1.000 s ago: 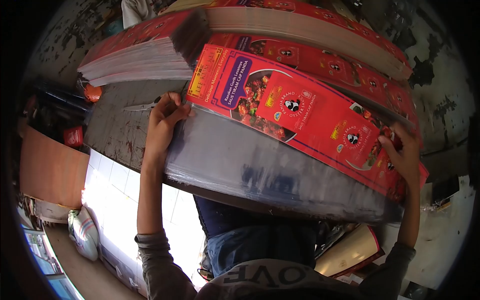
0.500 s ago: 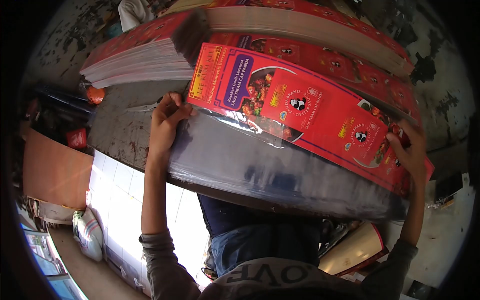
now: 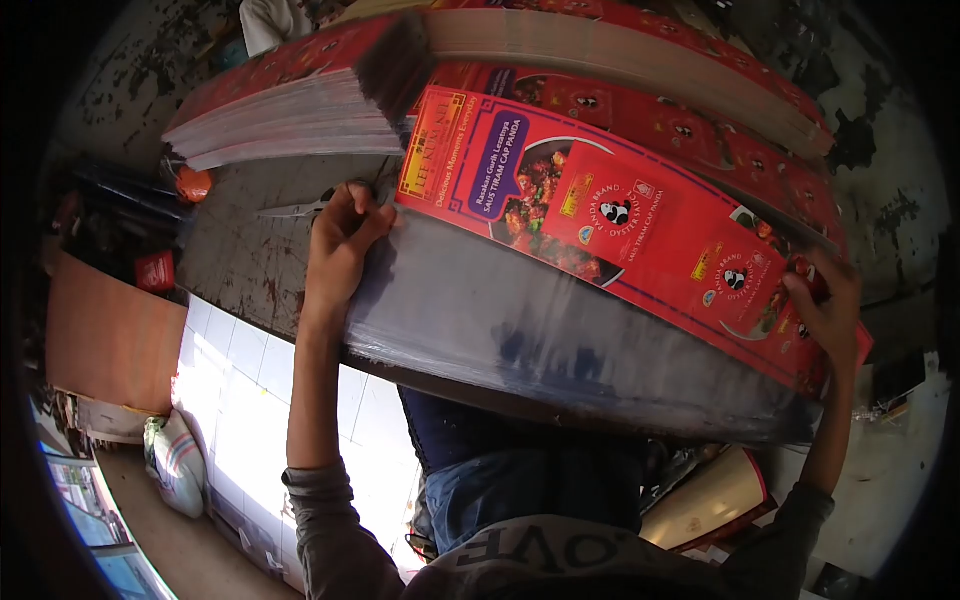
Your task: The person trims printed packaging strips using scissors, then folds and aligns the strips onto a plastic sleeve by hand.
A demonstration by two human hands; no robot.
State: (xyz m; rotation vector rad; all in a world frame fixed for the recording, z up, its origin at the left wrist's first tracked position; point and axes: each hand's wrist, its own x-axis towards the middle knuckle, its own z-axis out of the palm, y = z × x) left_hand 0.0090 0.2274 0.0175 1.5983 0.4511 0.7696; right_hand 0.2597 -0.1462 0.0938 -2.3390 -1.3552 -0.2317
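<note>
A long red printed card (image 3: 650,215) with panda and oyster sauce pictures lies slantwise over a thick stack of clear plastic sleeves (image 3: 480,300). My right hand (image 3: 832,300) grips the card's right end, thumb on top. At the card's lower left corner, my left hand (image 3: 345,240) has its thumb and fingers pinched together. Whether a corner or a film edge is in that pinch is too small to make out. Just past the left fingers lie scissors (image 3: 290,210) on the worn table (image 3: 245,255).
Behind the card stand a tall stack of the same red cards (image 3: 300,105) and another long row (image 3: 600,50). An orange object (image 3: 193,184) sits at the table's left edge. On the floor side are a brown board (image 3: 115,335) and a white sack (image 3: 180,465).
The card and my left hand have shifted slightly right. A shiny loose film edge that hung below the card no longer shows. My right hand has barely moved.
</note>
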